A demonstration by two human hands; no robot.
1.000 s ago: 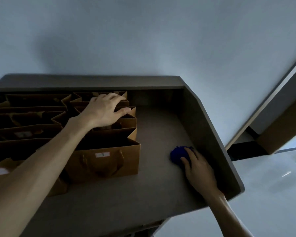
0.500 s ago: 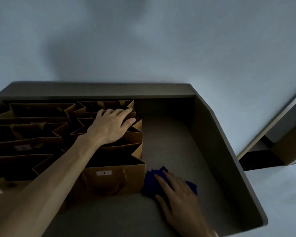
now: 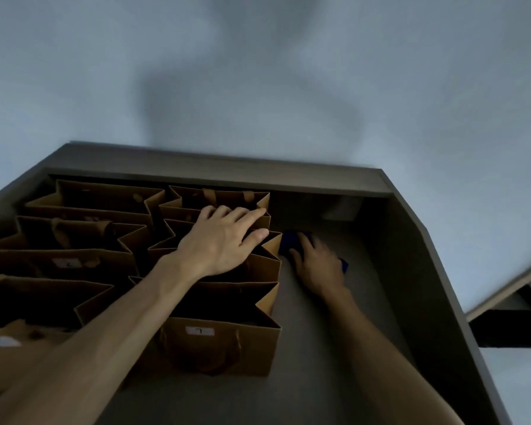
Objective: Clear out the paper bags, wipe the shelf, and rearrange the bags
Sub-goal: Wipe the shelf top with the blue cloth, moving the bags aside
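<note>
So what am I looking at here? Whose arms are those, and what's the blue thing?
The camera sits on a person's head and looks down, so the arms are that person's own. They reach into a grey shelf. On its left side stand brown paper bags, open at the top. The left hand lies flat on the bags. The right hand presses a blue cloth against the bare shelf floor beside the bags, as if wiping. Behind is a plain wall.
</note>
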